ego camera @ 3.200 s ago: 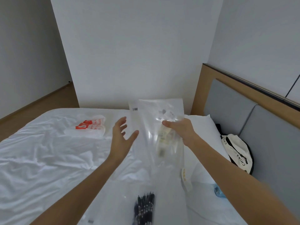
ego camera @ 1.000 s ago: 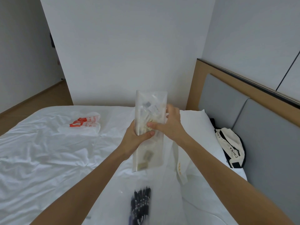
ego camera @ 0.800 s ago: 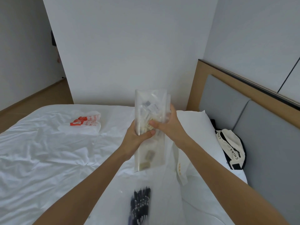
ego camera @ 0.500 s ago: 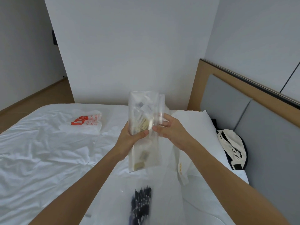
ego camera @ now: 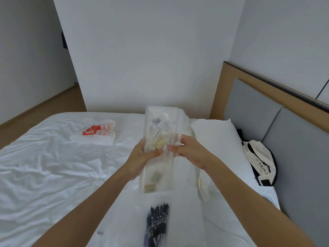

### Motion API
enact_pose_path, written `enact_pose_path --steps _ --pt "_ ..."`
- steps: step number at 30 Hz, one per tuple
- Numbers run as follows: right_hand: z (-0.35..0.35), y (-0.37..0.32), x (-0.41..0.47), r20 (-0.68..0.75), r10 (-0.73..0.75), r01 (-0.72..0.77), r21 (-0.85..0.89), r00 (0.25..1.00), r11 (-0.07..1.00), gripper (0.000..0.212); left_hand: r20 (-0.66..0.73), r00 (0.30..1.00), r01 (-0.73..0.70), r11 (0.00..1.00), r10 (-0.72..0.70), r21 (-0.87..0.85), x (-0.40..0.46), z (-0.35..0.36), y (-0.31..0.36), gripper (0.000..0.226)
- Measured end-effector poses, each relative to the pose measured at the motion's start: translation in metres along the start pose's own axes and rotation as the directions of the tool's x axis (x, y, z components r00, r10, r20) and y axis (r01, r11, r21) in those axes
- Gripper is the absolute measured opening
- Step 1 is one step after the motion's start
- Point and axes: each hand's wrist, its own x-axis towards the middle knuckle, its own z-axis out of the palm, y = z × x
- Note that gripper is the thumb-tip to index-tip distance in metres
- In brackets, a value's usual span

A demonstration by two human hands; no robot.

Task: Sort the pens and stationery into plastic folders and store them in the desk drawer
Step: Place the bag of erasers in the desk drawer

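I hold a clear plastic folder [ego camera: 160, 177] upright above the bed, with small stationery pieces showing through it. My left hand [ego camera: 142, 157] grips its left edge, thumb across the front. My right hand [ego camera: 188, 150] pinches the folder's right edge at about the same height. Below the folder, a bundle of dark pens [ego camera: 157, 223] lies inside another clear plastic folder [ego camera: 124, 221] on the sheet, blurred. No desk or drawer is in view.
The white bed [ego camera: 44, 175] fills the left and middle. A white plastic bag with red print [ego camera: 97, 132] lies at its far side. A pillow [ego camera: 213, 134] sits right, a cream "CHINA" bag [ego camera: 260, 163] against the grey headboard [ego camera: 293, 139].
My left hand has come in to grip the folder, which was held by my right hand alone. The folder has been folded narrower and has dropped slightly lower.
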Motion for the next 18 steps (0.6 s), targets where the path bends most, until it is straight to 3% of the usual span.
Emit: enact_pose_path --steps 7,14,18 --pt "0.002 0.020 0.000 0.154 0.056 -0.096 0.268 0.986 0.959 0.045 0.029 0.997 0.071 0.997 -0.072 0.019 -0.005 0.000 0.000 0.051" --pt "0.013 0.030 0.008 0.013 0.041 -0.043 0.180 0.999 0.983 0.028 -0.102 0.993 0.083 0.985 -0.067 0.154 -0.015 -0.004 -0.003 0.041" --pt "0.019 0.035 0.015 0.076 0.043 -0.053 0.134 0.996 0.989 0.020 -0.242 0.969 0.103 0.969 -0.047 0.223 -0.025 -0.012 -0.010 0.042"
